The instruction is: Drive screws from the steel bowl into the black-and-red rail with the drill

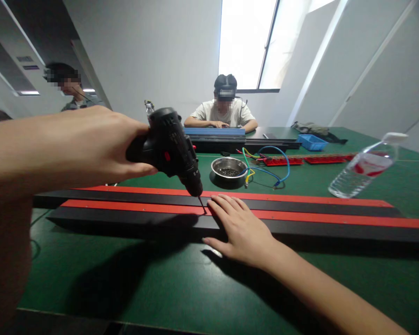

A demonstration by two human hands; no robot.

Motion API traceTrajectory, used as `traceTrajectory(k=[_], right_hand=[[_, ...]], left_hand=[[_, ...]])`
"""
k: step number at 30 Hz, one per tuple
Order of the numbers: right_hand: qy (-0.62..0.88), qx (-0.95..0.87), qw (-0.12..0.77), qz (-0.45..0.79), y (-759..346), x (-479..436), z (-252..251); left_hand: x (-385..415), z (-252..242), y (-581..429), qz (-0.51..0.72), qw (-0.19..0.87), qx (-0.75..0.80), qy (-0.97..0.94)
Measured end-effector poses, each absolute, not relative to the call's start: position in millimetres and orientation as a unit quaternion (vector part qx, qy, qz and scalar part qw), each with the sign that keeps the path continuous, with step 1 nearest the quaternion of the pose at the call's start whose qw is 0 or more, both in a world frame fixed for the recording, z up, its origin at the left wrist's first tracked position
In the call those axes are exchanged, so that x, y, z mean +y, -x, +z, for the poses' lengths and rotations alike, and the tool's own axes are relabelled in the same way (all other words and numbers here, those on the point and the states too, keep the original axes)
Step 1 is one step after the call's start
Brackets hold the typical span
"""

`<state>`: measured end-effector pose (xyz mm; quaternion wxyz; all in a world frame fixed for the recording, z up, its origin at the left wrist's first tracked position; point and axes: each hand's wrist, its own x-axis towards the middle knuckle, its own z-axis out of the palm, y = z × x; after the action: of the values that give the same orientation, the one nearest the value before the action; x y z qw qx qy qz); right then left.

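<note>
My left hand is wrapped round the grip of a black cordless drill. The drill tilts downward, and the tip of its long thin bit meets the red strip along the top of the nearer long black bar. Just right of the bit, my right hand lies palm down across this bar with its fingers stretched out and its thumb on the near side. Whether a screw sits under the bit is too small to tell. A second black bar with a red strip lies parallel behind.
Behind the bars stands a metal bowl of small dark screws, beside coloured cables. A water bottle is at the right, near red strips and a blue basket. A person sits across the green table; another is at left.
</note>
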<state>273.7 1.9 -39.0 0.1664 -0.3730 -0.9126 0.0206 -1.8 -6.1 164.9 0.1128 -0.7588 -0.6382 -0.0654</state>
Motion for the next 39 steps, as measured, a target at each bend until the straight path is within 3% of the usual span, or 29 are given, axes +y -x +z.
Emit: traceTrajectory(k=[2,7,21,39], right_hand=[[0.373,-0.914,0.161,-0.003,-273,2,-42],[0.366,-0.916,0.159,-0.034,-274,2,-46],[0.351,-0.911,0.215,-0.003,-278,1,-39],[0.361,-0.904,0.229,0.008,-277,0,-39]], left_hand=[[-13,167,-18,0.014,0.214,-0.653,0.727],[-25,158,-60,-0.028,0.332,-0.629,0.702],[-7,154,-47,-0.109,0.246,-0.623,0.734],[-12,153,-51,-0.120,0.307,-0.597,0.731]])
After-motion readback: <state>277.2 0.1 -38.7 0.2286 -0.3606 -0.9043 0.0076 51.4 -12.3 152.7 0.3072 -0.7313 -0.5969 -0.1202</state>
